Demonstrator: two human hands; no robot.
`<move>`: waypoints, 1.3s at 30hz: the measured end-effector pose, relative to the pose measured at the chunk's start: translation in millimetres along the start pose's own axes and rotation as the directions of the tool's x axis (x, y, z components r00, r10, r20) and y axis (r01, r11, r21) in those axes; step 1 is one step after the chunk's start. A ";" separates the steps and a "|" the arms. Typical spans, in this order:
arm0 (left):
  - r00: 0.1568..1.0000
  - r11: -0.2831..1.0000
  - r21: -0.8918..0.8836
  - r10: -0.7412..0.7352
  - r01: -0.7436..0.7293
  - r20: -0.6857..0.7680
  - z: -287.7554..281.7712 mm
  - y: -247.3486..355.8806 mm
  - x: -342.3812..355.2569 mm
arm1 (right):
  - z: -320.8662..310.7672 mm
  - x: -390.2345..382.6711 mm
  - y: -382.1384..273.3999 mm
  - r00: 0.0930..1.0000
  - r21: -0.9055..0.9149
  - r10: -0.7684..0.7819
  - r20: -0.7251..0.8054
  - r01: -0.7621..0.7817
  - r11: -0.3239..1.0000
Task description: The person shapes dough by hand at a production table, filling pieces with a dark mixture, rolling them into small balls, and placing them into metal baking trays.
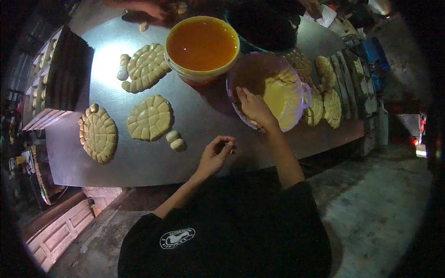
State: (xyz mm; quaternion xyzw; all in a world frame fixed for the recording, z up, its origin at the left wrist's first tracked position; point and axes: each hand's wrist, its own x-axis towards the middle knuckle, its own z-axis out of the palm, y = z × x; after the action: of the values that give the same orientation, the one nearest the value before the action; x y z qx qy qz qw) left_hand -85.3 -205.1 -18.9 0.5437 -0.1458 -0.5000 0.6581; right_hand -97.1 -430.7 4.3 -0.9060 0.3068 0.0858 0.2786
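Note:
My right hand (254, 107) reaches into a purple plastic basin (306, 99) that holds a soft yellow mass (281, 95). Its fingers are bent together, and whatever they grip is hidden. Nearer to me, my left hand (216, 155) hovers over the metal table with fingers curled toward the thumb; I cannot make out anything in it. Left of that hand lie two small dough balls (174, 140), beside a flat dough round (149, 118) pressed together from several pieces. A white bucket (202, 72) of orange liquid (202, 43) stands behind, touching or nearly touching the basin.
More dough rounds lie on the left (98, 134) and far left (146, 68) of the metal table (125, 164). Others sit right of the basin (331, 109). Stacked trays (60, 69) rise at the left edge. A dark tub (264, 25) and another person's hand (148, 8) are at the back.

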 end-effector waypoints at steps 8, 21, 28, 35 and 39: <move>0.999 0.972 -0.232 -0.045 0.046 0.009 -40.8 43.5 25.7 | -13.9 -33.2 -50.5 0.933 0.802 0.358 0.022 -0.230 0.551; 0.975 0.617 -0.781 -0.216 0.102 -0.043 -78.3 118.3 -15.2 | 20.2 -70.8 -120.6 0.962 0.908 -0.201 -0.182 0.243 0.341; 0.961 0.929 -0.257 0.236 -0.267 -0.145 -61.1 115.4 -46.2 | 1.0 -91.6 -139.0 0.713 0.220 -0.579 -0.395 0.686 0.694; 0.903 0.938 -0.193 0.198 -0.287 -0.381 -10.8 100.0 -73.6 | -25.0 -145.3 -128.1 0.488 -0.190 -0.800 -0.350 0.799 0.571; 0.967 0.978 -0.175 0.066 -0.111 -0.248 5.7 84.8 -88.0 | -35.3 -170.2 -101.8 0.450 -0.094 -0.816 -0.362 0.853 0.513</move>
State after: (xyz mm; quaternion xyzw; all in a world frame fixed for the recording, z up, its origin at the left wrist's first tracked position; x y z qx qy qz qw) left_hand -87.4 -144.2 87.1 0.5290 -0.0415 -0.4118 0.7409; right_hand -171.8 -297.1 135.1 -0.9225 -0.1286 -0.2456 0.2685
